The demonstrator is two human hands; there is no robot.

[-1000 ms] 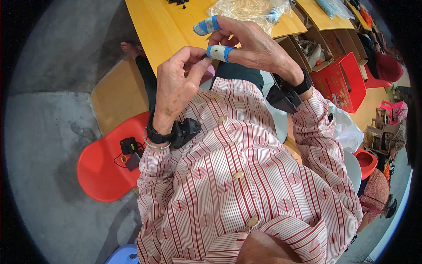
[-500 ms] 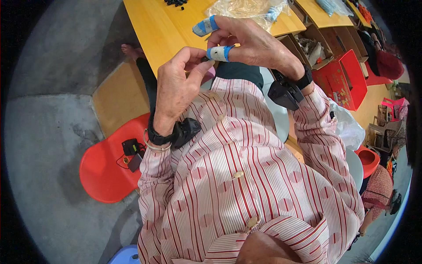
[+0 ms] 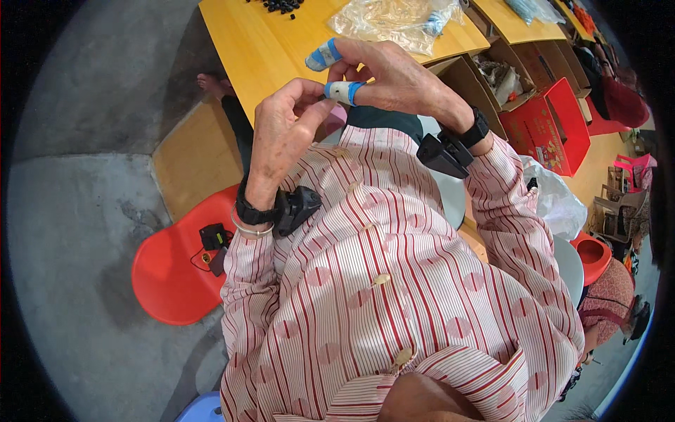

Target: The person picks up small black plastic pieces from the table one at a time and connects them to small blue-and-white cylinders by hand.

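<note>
Head view: both hands meet just above the near edge of the yellow table (image 3: 267, 49). The left hand (image 3: 281, 133) is pinched narrow, thumb and forefinger closed on the white-and-blue finger wrap (image 3: 344, 91) that sits on one finger of the right hand (image 3: 394, 77). A second wrapped fingertip (image 3: 322, 56) on the right hand sticks up, toward the table from the first. The right hand holds nothing else; its fingers are loosely curled, with the wrapped ones extended.

Risks, as I judge them: the pinch grips only the wrap's end, so a pull could slide it off the fingertip or tear it. A wrap that slips free could drop past the table edge into the lap or onto the red stool (image 3: 176, 274) below the table. The clear plastic bag (image 3: 394, 21) and the small black pieces (image 3: 281, 5) lie farther back on the table, well apart from the hands.
</note>
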